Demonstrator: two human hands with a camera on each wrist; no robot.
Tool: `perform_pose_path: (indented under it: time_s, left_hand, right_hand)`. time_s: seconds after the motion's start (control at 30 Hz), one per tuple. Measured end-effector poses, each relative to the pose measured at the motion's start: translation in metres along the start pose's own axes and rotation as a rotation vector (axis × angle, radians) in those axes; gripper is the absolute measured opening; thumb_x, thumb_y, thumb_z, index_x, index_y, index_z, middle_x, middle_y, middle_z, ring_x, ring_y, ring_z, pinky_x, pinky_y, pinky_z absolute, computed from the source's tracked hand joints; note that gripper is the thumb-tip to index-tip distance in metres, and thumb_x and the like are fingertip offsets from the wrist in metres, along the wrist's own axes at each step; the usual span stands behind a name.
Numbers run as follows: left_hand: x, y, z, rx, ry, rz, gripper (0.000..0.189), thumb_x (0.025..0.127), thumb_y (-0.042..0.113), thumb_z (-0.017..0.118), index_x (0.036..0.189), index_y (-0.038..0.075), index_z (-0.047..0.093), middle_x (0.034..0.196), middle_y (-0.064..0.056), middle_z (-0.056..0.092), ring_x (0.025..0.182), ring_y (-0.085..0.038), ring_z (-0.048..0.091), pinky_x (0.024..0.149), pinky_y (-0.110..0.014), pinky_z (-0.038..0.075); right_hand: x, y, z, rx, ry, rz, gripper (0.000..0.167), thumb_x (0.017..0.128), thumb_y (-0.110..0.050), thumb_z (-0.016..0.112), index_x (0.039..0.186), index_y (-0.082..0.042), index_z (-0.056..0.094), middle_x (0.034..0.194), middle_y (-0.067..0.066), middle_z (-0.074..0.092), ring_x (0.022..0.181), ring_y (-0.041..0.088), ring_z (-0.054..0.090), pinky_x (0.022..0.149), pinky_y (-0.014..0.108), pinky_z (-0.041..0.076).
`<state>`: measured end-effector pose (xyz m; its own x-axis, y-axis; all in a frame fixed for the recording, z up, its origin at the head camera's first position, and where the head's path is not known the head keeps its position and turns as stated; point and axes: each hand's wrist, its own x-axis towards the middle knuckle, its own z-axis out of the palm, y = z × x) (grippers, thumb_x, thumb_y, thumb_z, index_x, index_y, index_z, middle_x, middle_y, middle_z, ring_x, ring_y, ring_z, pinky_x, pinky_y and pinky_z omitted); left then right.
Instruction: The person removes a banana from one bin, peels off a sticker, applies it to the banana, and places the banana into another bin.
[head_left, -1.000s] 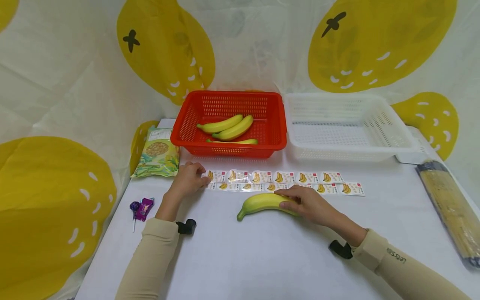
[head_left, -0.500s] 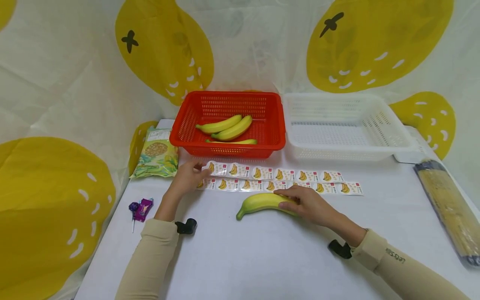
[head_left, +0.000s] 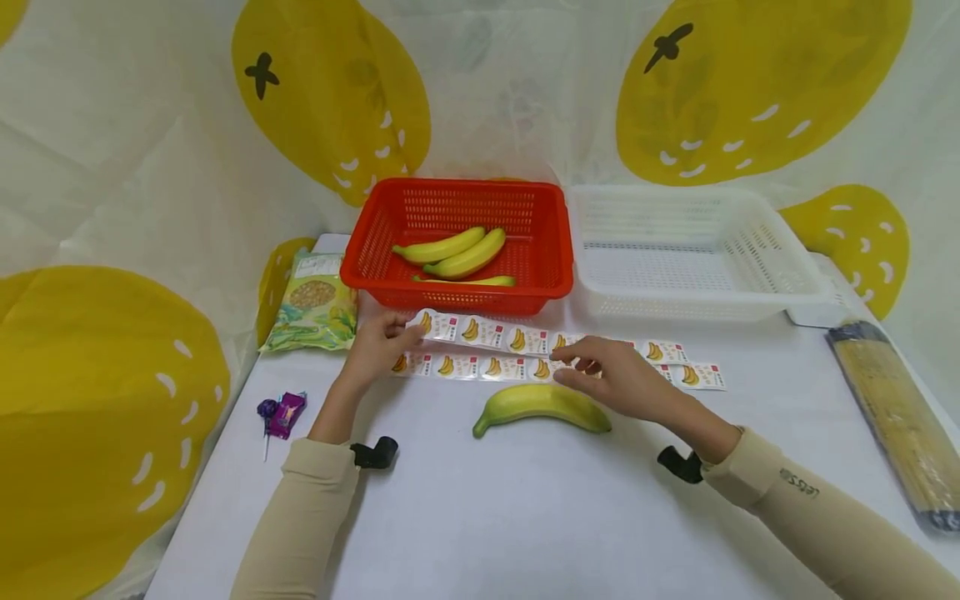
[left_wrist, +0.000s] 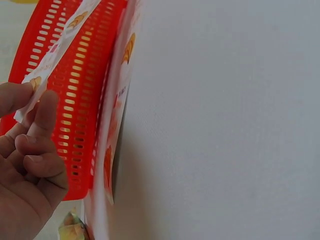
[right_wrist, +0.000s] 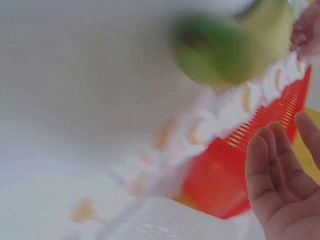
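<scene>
My left hand [head_left: 373, 346] pinches the left end of the upper strip of banana stickers [head_left: 483, 332] between thumb and forefinger. That end is raised, and in the left wrist view the strip [left_wrist: 59, 52] slants up in front of the red basket. The lower sticker strip [head_left: 456, 367] lies flat on the table. My right hand [head_left: 622, 379] hovers over the right part of the strips with fingers loosely bent, hiding several stickers; the right wrist view shows this hand [right_wrist: 280, 175] holding nothing. A yellow banana [head_left: 543, 402] with a green stem lies just in front of the strips.
Behind the strips stand a red basket [head_left: 457, 298] with several bananas and a white basket [head_left: 705, 304]. At left are a green-yellow food packet [head_left: 311, 308], a lollipop [head_left: 266, 410] and a purple wrapped candy [head_left: 287, 415]. A long pack of noodles [head_left: 896, 421] lies at right.
My left hand has taken the upper strip's end and lifted it up and away from the lower strip. My right hand has let go of the banana and moved over the strips.
</scene>
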<state>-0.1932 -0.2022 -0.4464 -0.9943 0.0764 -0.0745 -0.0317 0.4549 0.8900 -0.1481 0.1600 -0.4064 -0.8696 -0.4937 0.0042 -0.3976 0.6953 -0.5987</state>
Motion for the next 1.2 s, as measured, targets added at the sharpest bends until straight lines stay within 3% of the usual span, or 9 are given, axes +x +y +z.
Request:
perform_pose_path:
  time_s: [0.13,0.27,0.4,0.57,0.77,0.9,1.2]
  left_hand:
    - [-0.003,0.004,0.002,-0.013,0.007,0.004,0.031,0.098,0.026,0.070,0.114,0.000,0.068,0.102,-0.021,0.075,0.082,-0.026,0.064,0.058,-0.021,0.043]
    - [-0.004,0.008,0.005,-0.019,0.007,0.000,0.030,0.097,0.028,0.070,0.113,0.002,0.069,0.101,-0.018,0.076,0.082,-0.029,0.064,0.056,-0.020,0.042]
    - [-0.007,0.011,0.006,-0.033,-0.002,-0.011,0.028,0.098,0.029,0.069,0.111,0.005,0.070,0.101,-0.016,0.075,0.084,-0.033,0.063,0.057,-0.021,0.043]
    - [-0.010,0.011,0.006,-0.039,0.007,0.012,0.027,0.097,0.026,0.070,0.110,0.003,0.069,0.098,-0.017,0.075,0.078,-0.028,0.062,0.057,-0.022,0.045]
    - [-0.013,0.009,0.007,-0.043,0.000,0.056,0.026,0.097,0.023,0.069,0.109,-0.001,0.070,0.098,-0.019,0.076,0.086,-0.033,0.068,0.061,-0.022,0.046]
    - [-0.014,0.010,0.008,-0.044,-0.004,0.045,0.027,0.097,0.023,0.069,0.110,-0.001,0.069,0.097,-0.020,0.075,0.089,-0.037,0.069,0.064,-0.022,0.047]
    - [-0.015,0.011,0.009,-0.034,0.001,0.029,0.028,0.097,0.025,0.069,0.108,-0.001,0.069,0.097,-0.023,0.074,0.076,-0.021,0.062,0.062,-0.024,0.046]
  right_hand:
    - [0.033,-0.019,-0.010,0.003,0.043,-0.080,0.026,0.097,-0.022,0.070,0.120,-0.010,0.074,0.106,0.001,0.075,0.089,0.015,0.066,0.081,0.034,0.057]
    - [0.069,-0.039,-0.006,0.034,0.053,-0.152,0.019,0.098,-0.021,0.069,0.113,-0.010,0.075,0.098,0.004,0.075,0.083,0.016,0.063,0.077,0.031,0.056]
    - [0.102,-0.059,0.004,0.031,0.008,-0.147,0.019,0.099,-0.021,0.067,0.112,-0.010,0.075,0.098,0.006,0.074,0.081,0.018,0.060,0.075,0.030,0.054]
    - [0.130,-0.077,0.016,-0.022,-0.038,-0.132,0.019,0.100,-0.022,0.067,0.113,-0.012,0.075,0.102,0.002,0.074,0.082,0.018,0.060,0.075,0.029,0.053]
    - [0.145,-0.087,0.029,-0.071,-0.091,-0.127,0.022,0.099,-0.022,0.068,0.116,-0.010,0.076,0.108,0.004,0.075,0.083,0.019,0.063,0.076,0.030,0.056]
    - [0.148,-0.089,0.034,-0.097,-0.103,-0.112,0.023,0.099,-0.021,0.068,0.117,-0.009,0.076,0.110,0.004,0.076,0.086,0.020,0.064,0.080,0.032,0.057]
    - [0.150,-0.087,0.040,-0.104,-0.102,-0.118,0.017,0.098,-0.018,0.068,0.111,-0.010,0.077,0.103,0.003,0.076,0.085,0.019,0.062,0.079,0.032,0.056]
